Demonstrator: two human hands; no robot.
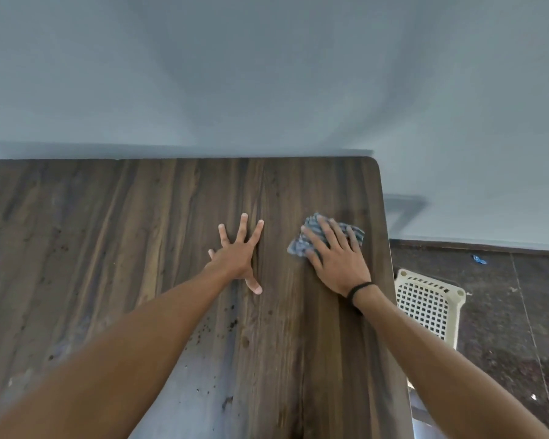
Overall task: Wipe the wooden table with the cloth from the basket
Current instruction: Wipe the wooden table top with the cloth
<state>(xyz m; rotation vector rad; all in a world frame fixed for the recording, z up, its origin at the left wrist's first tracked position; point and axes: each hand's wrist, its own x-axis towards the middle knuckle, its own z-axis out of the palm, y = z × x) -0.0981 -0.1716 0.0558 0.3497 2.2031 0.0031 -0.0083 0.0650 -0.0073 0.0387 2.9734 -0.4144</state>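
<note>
Fingers (pixel 314 240) of the right hand (pixel 338 263) lie straight and slightly spread, pressing flat on the blue-grey striped cloth (pixel 298 243). The cloth sits crumpled on the dark wooden surface (pixel 108 248), near its far right corner. The left hand (pixel 236 258) rests palm-down on the bare wood near the cloth without touching it, its fingers (pixel 242 228) splayed wide and holding nothing. The cream plastic basket (pixel 425 304) sits on the floor (pixel 504 327) just beside the surface's right edge. A black band (pixel 358 288) circles the right wrist.
</note>
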